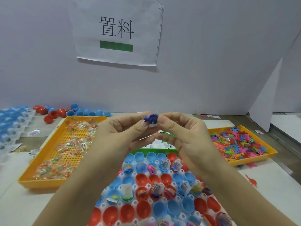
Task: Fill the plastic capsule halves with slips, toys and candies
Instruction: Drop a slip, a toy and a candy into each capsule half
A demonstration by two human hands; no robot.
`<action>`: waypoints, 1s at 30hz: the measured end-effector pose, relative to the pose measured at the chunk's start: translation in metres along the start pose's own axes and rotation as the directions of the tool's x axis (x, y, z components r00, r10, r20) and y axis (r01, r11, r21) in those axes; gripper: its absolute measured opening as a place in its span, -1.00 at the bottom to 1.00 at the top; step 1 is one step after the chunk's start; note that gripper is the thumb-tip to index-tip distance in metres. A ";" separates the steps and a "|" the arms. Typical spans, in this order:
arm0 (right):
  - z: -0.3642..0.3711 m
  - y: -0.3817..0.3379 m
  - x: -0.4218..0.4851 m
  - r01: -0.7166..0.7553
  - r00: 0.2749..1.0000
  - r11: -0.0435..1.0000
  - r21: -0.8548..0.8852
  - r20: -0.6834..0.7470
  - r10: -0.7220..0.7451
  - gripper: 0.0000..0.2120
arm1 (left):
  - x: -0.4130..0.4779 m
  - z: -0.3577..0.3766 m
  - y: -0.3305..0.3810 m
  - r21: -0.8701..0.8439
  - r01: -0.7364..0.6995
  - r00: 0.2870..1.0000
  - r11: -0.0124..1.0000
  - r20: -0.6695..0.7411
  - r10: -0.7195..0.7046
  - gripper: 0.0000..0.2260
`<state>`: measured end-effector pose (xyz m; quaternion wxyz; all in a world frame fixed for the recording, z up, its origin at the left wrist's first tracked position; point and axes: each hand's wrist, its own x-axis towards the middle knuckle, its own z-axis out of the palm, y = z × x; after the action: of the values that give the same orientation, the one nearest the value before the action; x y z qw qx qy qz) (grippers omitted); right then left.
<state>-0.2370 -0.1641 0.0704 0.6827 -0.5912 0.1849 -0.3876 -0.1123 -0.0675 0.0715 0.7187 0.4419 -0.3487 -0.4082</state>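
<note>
Head camera view, looking down over a work table: both of the person's hands are raised together at the centre of the frame. The left hand (123,132) and the right hand (184,137) each pinch, between thumb and forefinger, a small dark-blue plastic dinosaur toy (151,120) held flat against a pale paper slip (153,126); the other fingers curl loosely beneath. Below the hands, nearest the viewer, lies a white moulded plastic holder (157,173) with rows of red and blue plastic capsule halves (187,203) sitting open side up. Several halves in the middle rows already hold slips, toys and wrapped sweets, while many in the nearer rows look empty. To the left stands an orange perforated plastic tray (24,178) of candies in clear wrappers (65,152). To the right is a second orange tray (254,160) heaped with flat multicoloured toy figures (236,141). A green tray (146,150) of printed slips shows partly behind the hands. The step in hand appears to be pairing a toy with a slip above the holder. The next move likely calls for lowering the pair into an unfilled half and letting go without disturbing its neighbours.
</note>
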 end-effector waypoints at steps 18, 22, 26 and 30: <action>0.001 -0.007 -0.001 -0.006 0.999 0.972 -0.235 0.033 0.014 -0.87 | -0.002 0.006 -0.005 0.107 -0.107 0.992 0.989 -0.052 0.113 -0.81; 0.002 -0.012 -0.001 0.083 0.996 0.941 -0.327 0.052 -0.069 -0.94 | 0.000 0.003 -0.006 0.102 -0.103 0.992 0.989 -0.060 0.109 -0.81; 0.001 -0.010 -0.001 0.116 0.993 0.920 -0.374 0.058 -0.101 -0.96 | 0.002 0.002 -0.008 0.182 -0.111 0.990 0.977 -0.061 0.124 -0.83; -0.001 -0.008 -0.001 0.127 0.992 0.908 -0.399 0.067 -0.109 -0.97 | -0.001 0.003 -0.008 0.300 -0.168 0.980 0.939 -0.054 0.192 -0.83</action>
<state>-0.2414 -0.1639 0.0776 0.5257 -0.7373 0.2098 -0.3689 -0.1175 -0.0698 0.0650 0.6931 0.5264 -0.4146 -0.2659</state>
